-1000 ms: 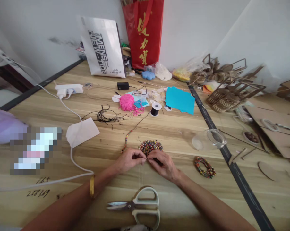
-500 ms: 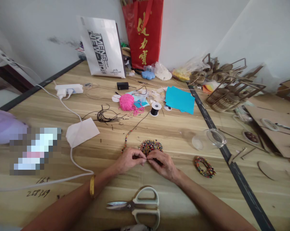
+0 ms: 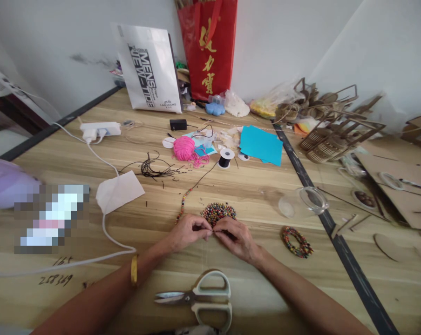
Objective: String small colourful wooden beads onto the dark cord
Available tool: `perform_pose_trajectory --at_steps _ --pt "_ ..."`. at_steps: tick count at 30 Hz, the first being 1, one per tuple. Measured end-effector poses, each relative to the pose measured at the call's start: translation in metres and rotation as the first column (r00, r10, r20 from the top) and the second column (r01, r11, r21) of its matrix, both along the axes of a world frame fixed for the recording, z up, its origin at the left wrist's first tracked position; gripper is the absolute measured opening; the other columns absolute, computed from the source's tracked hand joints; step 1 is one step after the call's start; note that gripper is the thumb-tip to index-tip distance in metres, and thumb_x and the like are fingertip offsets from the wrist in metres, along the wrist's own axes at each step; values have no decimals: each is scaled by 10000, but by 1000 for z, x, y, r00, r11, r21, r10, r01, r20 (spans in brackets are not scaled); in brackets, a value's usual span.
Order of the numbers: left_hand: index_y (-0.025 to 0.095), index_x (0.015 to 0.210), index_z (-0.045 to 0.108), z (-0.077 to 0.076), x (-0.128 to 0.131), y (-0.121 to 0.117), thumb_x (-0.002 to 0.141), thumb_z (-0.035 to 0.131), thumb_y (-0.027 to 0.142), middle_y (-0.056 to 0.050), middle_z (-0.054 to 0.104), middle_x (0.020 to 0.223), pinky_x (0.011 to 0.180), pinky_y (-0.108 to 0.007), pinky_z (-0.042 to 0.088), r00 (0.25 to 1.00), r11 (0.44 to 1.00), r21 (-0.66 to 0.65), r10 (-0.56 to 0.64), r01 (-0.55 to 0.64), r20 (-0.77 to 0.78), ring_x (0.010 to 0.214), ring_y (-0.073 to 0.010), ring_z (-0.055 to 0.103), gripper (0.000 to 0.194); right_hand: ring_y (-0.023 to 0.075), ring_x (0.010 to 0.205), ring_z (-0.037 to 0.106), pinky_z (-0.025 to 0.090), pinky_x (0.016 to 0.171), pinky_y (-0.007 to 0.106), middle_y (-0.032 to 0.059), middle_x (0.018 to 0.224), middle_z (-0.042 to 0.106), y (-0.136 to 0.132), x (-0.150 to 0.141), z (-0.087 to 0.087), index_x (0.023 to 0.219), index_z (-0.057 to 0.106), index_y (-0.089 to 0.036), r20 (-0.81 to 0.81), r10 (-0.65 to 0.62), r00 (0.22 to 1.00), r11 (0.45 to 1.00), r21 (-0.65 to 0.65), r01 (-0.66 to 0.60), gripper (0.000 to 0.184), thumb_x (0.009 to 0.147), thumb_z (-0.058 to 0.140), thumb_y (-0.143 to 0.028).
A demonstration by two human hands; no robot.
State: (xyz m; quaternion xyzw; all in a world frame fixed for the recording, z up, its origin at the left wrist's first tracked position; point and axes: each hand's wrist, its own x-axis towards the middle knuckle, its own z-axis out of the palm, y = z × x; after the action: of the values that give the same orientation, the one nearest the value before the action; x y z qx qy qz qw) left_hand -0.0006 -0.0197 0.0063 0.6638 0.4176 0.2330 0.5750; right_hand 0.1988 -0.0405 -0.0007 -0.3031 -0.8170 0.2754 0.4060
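Note:
My left hand (image 3: 191, 231) is closed in a pinch, its fingertips almost meeting those of my right hand (image 3: 235, 236), which is pinched too. A string of colourful beads (image 3: 183, 203) on black cord runs down to my left hand and passes out of sight behind it. What sits between my right fingertips is too small to make out. Just beyond my hands lies a pile of loose multicoloured beads (image 3: 219, 212), partly covered by my right fingers. The cord leads back to a white spool of black cord (image 3: 225, 158).
Scissors with white handles (image 3: 212, 298) lie in front of me. To the right are a coiled bead bracelet (image 3: 297, 242) and a clear jar (image 3: 304, 202) on its side. Pink yarn (image 3: 184, 148), black cord pieces (image 3: 156, 166) and blue sheets (image 3: 261, 145) lie farther back. A white cable (image 3: 107, 230) crosses the left.

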Motion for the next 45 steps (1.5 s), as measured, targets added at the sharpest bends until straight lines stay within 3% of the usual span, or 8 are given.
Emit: perform_pose_trajectory --at_steps 18,31,45 --pt "122 704 693 -2 0 0 739 626 228 -23 668 610 573 -208 432 1000 1000 19 -1 1 -10 582 -120 570 130 162 823 626 530 721 280 91 877 654 0 1 2 977 619 -165 23 35 999 999 -19 -35 121 914 517 -176" --pt "128 716 596 0 1 -1 668 731 283 -14 686 617 600 -225 438 988 982 -189 30 -1 152 591 -120 616 211 159 845 633 541 747 281 100 907 657 0 1 -1 976 638 -164 27 34 999 999 -12 -33 135 916 522 -199" --pt "124 705 592 -1 0 -1 673 731 247 -22 692 632 589 -212 426 986 981 -193 23 9 163 599 -123 626 188 153 842 633 535 738 266 94 897 662 0 1 -2 976 629 -158 6 65 998 998 -18 -65 113 894 552 -150"
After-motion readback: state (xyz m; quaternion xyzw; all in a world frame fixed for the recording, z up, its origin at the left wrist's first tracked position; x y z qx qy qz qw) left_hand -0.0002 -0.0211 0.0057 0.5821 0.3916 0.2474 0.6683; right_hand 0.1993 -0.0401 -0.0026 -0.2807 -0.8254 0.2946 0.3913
